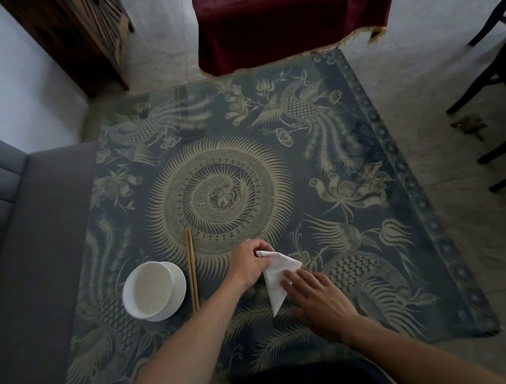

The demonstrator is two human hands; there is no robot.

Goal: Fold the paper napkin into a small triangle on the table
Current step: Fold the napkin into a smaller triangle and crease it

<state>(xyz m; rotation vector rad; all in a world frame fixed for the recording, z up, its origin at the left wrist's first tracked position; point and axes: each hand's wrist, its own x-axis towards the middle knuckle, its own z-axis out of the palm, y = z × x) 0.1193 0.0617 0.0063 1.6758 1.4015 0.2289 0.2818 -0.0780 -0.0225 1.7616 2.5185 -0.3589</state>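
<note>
Pinching napkin [278,276] far corner, left hand [250,266] curled; right hand [316,297] flat, pressing near tabletop [373,273] front edge; long axis runs front-back.

Both bare forearms reach forward from the lower edge of the view. The left hand [249,266] is curled, its fingers [260,247] and thumb pinched together round a paper corner at their tips. The right hand [320,298] lies flat, palm down, fingers straight and spread, fingertips [287,277] pressing downward, pointing toward the left hand.
</note>
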